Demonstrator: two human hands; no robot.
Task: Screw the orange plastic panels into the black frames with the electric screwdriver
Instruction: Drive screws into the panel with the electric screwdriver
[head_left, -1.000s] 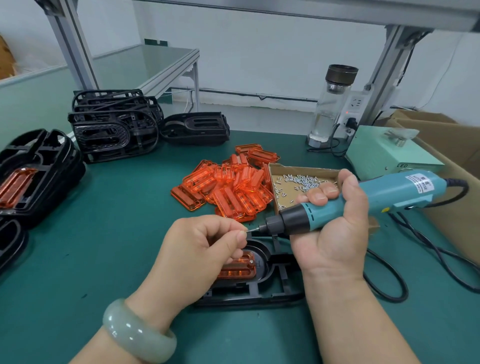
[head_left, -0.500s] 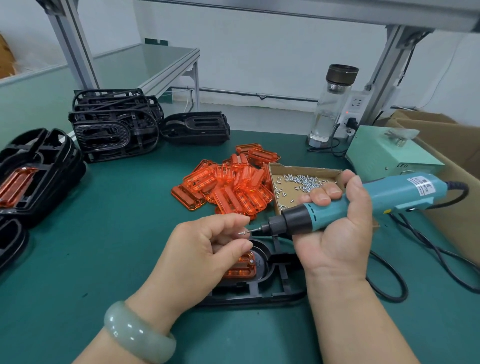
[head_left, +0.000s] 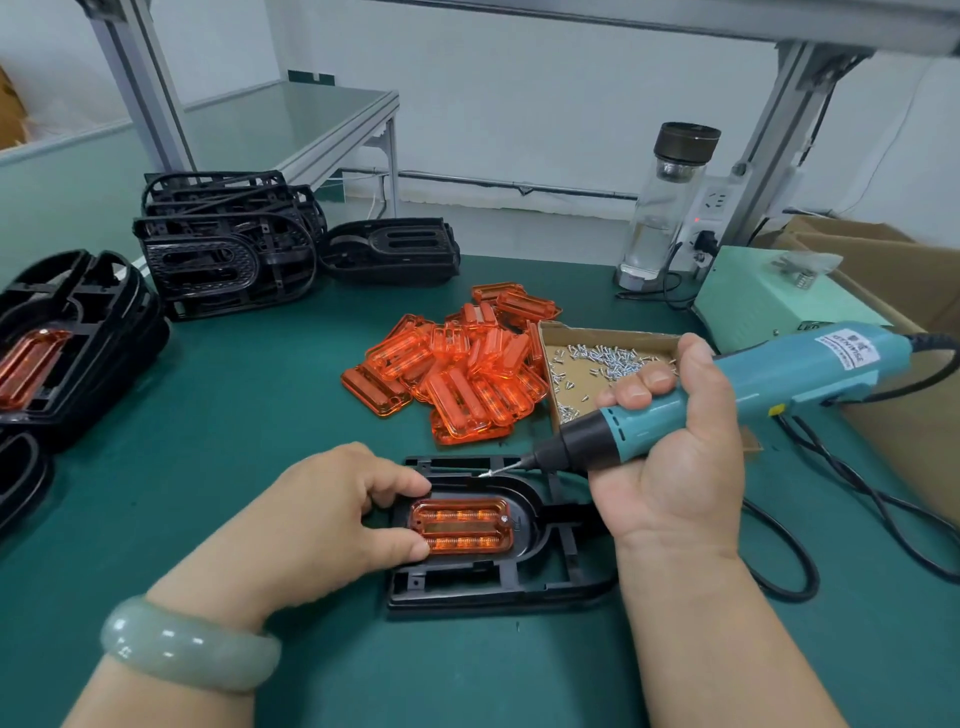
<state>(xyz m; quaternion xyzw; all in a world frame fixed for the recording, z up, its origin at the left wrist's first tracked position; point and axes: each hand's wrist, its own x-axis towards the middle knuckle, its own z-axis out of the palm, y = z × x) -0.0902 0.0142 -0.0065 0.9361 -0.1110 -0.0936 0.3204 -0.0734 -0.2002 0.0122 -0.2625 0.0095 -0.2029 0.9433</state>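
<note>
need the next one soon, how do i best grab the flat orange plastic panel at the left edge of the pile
Pinch the orange plastic panel across its two long edges, coming from above on the left: it lies flat on the green mat with bare mat on that side, while other panels crowd its right.

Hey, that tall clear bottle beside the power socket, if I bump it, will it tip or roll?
The bottle is tall and narrow, so a knock near its dark lid would probably tip it. Its round body would likely roll once down. It looks like glass, so possibly fragile.
</note>
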